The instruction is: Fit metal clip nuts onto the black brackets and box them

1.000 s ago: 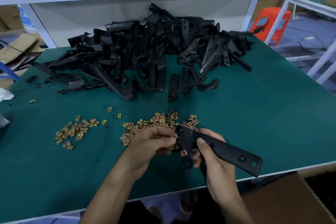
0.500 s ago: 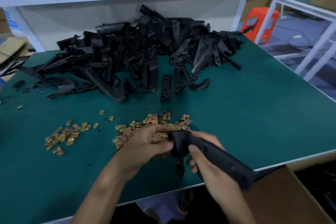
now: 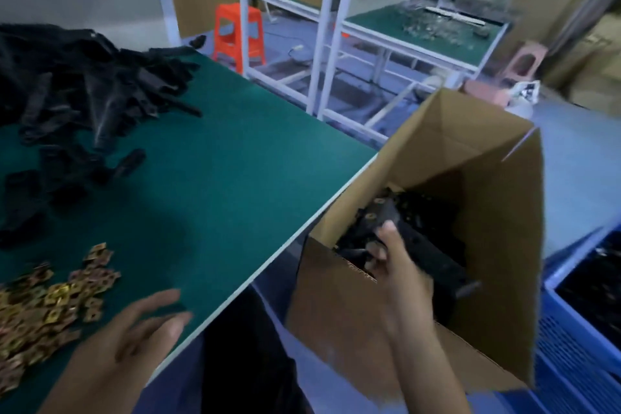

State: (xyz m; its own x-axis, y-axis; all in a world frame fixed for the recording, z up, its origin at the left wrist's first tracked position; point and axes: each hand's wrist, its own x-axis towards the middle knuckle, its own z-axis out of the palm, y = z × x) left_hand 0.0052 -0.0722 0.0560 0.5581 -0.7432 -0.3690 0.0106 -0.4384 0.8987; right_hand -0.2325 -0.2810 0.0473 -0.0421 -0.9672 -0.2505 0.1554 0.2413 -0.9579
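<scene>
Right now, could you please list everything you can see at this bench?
table: one, green, under the parts
loose brackets: pile, black, table's far left
clip nuts: heap, brass-coloured, table's near left
cardboard box: one, brown, beside the table's right edge
boxed brackets: several, black, inside the box
held bracket: one, black, at the box's opening
stool: one, orange, floor behind
crate: one, blue, right of box
left hand: open, over table's near edge
right hand: grips the held bracket

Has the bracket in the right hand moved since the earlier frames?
Yes. The right hand has carried the bracket from over the table rightward, past its edge, into the box.
</scene>
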